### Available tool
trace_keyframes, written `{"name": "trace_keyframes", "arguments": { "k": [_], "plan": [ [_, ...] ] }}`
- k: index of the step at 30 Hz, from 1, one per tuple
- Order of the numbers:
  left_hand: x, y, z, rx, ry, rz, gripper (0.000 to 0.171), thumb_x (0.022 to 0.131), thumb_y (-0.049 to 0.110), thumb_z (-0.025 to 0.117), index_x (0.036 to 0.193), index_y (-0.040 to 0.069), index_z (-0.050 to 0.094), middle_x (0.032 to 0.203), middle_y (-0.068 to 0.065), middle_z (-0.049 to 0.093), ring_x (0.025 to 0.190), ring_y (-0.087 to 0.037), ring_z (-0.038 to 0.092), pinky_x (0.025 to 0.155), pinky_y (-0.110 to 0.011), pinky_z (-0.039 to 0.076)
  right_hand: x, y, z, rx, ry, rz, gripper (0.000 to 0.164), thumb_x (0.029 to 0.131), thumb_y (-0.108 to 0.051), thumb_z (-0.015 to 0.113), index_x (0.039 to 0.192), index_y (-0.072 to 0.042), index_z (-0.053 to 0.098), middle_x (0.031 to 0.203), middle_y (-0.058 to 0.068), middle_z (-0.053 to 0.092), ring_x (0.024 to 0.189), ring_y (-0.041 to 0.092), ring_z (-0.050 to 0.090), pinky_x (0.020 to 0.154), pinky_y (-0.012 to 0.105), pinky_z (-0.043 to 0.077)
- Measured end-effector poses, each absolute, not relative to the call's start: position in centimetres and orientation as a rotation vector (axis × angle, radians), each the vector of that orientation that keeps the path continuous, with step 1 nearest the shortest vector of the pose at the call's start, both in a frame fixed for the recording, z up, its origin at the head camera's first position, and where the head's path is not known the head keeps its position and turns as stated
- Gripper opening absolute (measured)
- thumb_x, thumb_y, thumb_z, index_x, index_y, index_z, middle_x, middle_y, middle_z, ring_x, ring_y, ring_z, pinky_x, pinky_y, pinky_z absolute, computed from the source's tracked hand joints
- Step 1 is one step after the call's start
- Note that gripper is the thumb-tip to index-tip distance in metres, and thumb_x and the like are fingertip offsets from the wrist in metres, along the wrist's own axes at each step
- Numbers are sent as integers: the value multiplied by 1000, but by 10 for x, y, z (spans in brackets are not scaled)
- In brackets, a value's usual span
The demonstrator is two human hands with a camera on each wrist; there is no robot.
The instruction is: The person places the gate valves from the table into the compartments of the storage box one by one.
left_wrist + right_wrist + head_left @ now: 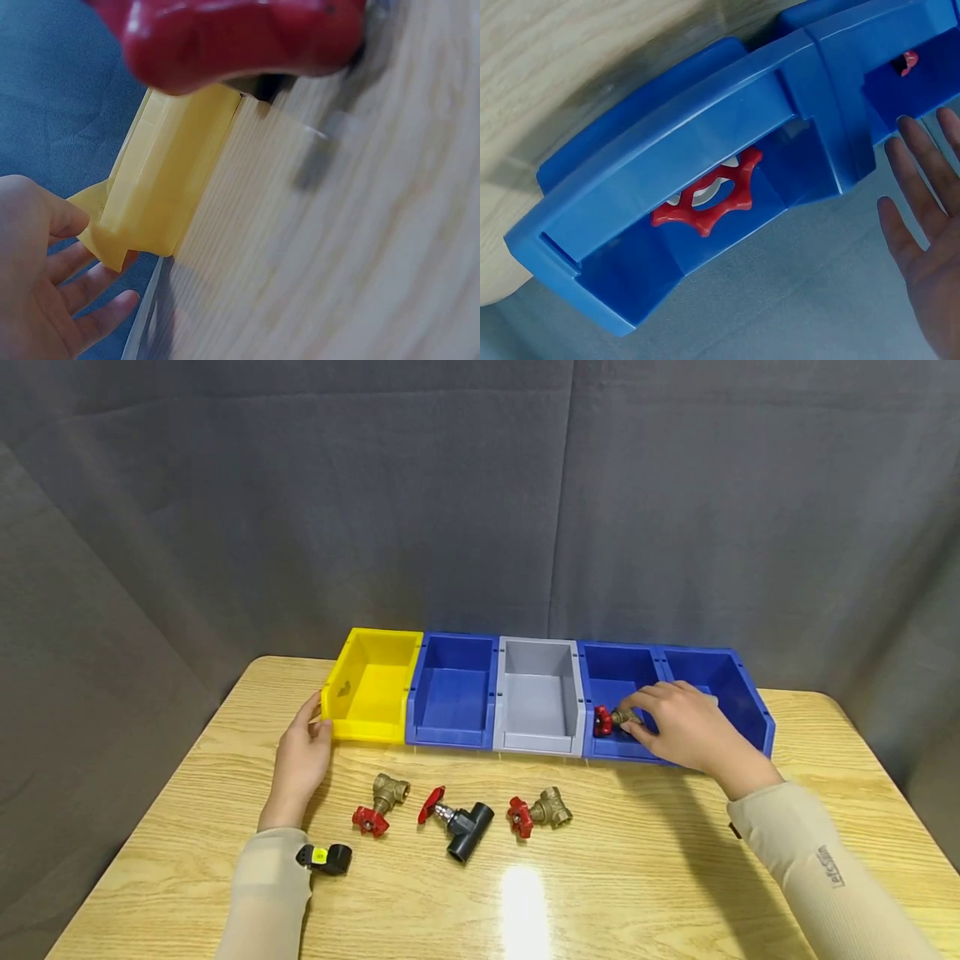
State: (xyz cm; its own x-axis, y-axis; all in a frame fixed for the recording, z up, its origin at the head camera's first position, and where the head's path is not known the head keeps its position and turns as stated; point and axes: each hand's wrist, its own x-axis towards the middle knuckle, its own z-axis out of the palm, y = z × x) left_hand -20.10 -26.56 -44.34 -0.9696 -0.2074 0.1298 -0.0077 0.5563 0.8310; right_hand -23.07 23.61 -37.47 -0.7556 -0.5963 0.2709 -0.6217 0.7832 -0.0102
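Observation:
My left hand (302, 760) grips the front left corner of the yellow bin (369, 732), thumb on one side of its wall and fingers on the other, as the left wrist view shows. Inside the fourth bin from the left, a blue one (618, 658), my right hand (686, 727) pinches the body of a brass valve with a red handwheel (603, 721). Several straight fingers of that hand (930, 172) show in the right wrist view, where the pinch itself is not visible. A red handwheel (705, 193) lies in the end blue bin (667, 131).
Before the bins lie two brass valves with red handwheels, a left one (387, 792) and a right one (550, 808). Between them is a black tee-shaped valve (468, 831). Another blue bin (453, 739) and a grey bin (537, 743) stand in the row, with a dark curtain (480, 510) behind.

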Motion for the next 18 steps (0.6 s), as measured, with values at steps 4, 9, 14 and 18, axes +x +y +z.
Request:
{"name": "trace_keyframes", "arguments": {
  "k": [4, 9, 14, 18],
  "plan": [
    [-201, -266, -443, 179, -2581, -1368, 53, 107, 14, 40, 157, 7, 25, 150, -22, 41, 128, -38, 49, 103, -52, 42, -225, 236, -375, 958, -2659, 177, 20, 87, -22, 74, 102, -9, 74, 103, 9, 72, 97, 35, 65, 91, 57, 45],
    [-202, -266, -444, 173, -2582, -1359, 53, 107, 14, 40, 157, 8, 25, 149, -22, 42, 128, -39, 49, 103, -53, 42, -216, 236, -377, 972, -2578, 182, 21, 84, -23, 76, 98, -8, 74, 99, 10, 72, 95, 34, 66, 90, 58, 46],
    [-201, -266, -444, 172, -2583, -1359, 53, 107, 14, 40, 157, 7, 25, 150, -22, 41, 128, -39, 49, 104, -53, 42, -208, 237, -381, 959, -2537, 178, 25, 81, -23, 78, 98, -5, 74, 98, 12, 71, 93, 33, 66, 90, 57, 48],
    [-200, -267, -443, 177, -2587, -1361, 53, 107, 15, 40, 157, 8, 25, 150, -22, 41, 128, -39, 49, 104, -52, 42, -203, 239, -387, 967, -2496, 209, 24, 80, -21, 79, 98, -5, 74, 97, 11, 71, 93, 33, 66, 87, 55, 49]
  ]
}}
